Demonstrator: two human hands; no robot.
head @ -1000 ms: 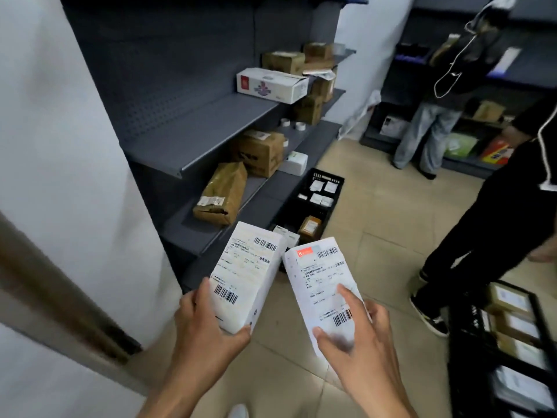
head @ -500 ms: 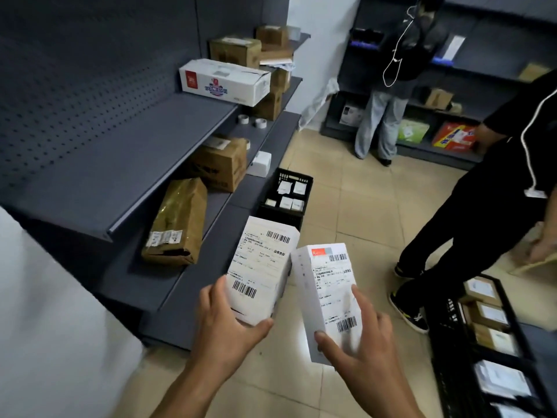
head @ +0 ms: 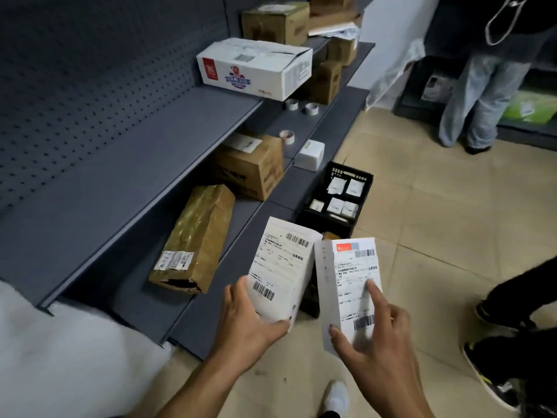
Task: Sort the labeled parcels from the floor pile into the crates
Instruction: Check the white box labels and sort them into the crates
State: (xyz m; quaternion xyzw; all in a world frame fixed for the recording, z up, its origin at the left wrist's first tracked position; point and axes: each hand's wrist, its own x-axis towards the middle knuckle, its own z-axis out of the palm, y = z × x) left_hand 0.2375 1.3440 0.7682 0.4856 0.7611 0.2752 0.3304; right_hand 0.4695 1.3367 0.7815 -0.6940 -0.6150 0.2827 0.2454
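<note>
We hold two white labelled parcels, one in each hand, both in the air just on the near side of the black crate (head: 351, 172) on the floor. The left parcel (head: 280, 267) sits in our left hand (head: 250, 324), fingers curled under its lower end and thumb up its edge – a fair hold. The right parcel (head: 349, 285) is less secure: our right hand (head: 379, 342) pinches only its bottom corner, and the forefinger lies straight on the label, so little of the hand is doing the gripping. A tilt toward the crate could let it slide out and land on the small packets (head: 343, 203) already inside.

The greater risk, we judge, is a misread label – the two parcels look alike, and a swap sends each to the wrong place. To the right of the crate a bystander's shoes (head: 494, 315) stand close, so a careless step or swing there could knock an elbow.
</note>
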